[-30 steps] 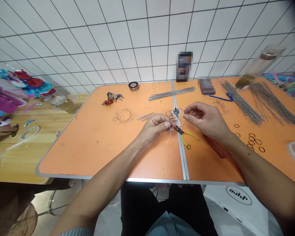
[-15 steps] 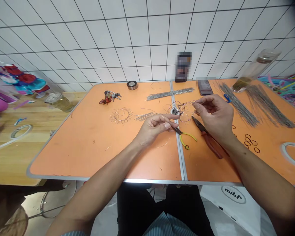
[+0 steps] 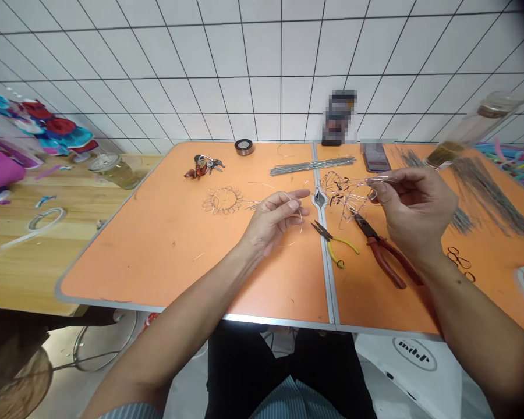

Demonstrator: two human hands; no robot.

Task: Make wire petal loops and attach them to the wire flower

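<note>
Right now the right hand [image 3: 413, 206] is lifted at about two o'clock above the orange tabletop [image 3: 179, 256], its fingers pinched on a tangled wire piece [image 3: 344, 189] that hangs in the air just over the tabletop's centre seam. The left hand [image 3: 275, 218] sits at about twelve o'clock from the body, fingers loosely curled with thumb and forefinger closed on a thin loose wire [image 3: 300, 215] that curves down from them.

Judging by this, the step in hand is working a fresh strand into the wire piece: the two hands are near one another but apart, so the strand has not yet met the piece. The next move would call for bringing the strand's free end to the tangle and threading or wrapping it with a light, steady pinch.

Two pliers lie just below the hands, yellow-handled pliers [image 3: 336, 241] and red-handled pliers [image 3: 384, 253], within easy reach. A finished wire flower [image 3: 221, 199] rests at eleven o'clock.
</note>
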